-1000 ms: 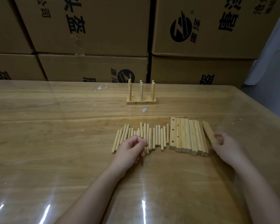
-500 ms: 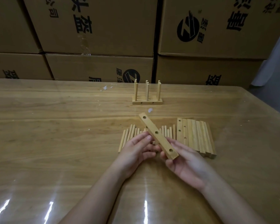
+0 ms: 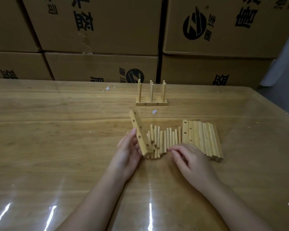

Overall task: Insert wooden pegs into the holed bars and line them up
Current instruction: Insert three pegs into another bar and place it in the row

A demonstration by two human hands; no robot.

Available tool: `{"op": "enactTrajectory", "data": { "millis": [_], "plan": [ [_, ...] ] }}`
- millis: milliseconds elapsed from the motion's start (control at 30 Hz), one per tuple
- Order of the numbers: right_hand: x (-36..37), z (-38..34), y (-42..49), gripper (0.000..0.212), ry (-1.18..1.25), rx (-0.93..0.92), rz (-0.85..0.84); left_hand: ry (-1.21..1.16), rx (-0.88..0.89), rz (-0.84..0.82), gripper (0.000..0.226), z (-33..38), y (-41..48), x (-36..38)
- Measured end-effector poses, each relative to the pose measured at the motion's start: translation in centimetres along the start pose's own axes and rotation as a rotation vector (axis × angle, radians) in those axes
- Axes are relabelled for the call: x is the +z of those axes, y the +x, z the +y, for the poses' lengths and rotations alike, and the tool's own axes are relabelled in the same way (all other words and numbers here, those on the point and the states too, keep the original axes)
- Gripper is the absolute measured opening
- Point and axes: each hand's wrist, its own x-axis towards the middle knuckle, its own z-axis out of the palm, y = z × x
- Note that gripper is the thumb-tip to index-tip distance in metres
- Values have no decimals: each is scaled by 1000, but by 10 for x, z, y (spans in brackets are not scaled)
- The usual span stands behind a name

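Near mid-table, left hand grips a holed bar by its near half, thumb on the holed face, fingers curled behind; the bar tilts up and away, far end raised. Right hand hovers low, fingers loosely bent, fingertips at the near ends of the loose pegs; cannot tell if one is pinched. Row of spare bars lies flat just right of the pegs. Finished bars with upright pegs stand farther back on the table. Cardboard boxes behind.
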Motion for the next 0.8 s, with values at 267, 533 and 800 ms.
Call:
{"op": "enactTrajectory", "data": {
  "millis": [267, 533, 800],
  "plan": [
    [3, 31, 5, 46, -437, 107, -153, -209, -92, 80, 29, 4, -2, 1],
    [-4, 29, 8, 34, -492, 146, -45, -305, -88, 105, 37, 6, -3, 2],
    [-3, 26, 8, 40, -639, 127, -113, -221, -78, 85, 27, 4, -2, 2]
  ]
}}
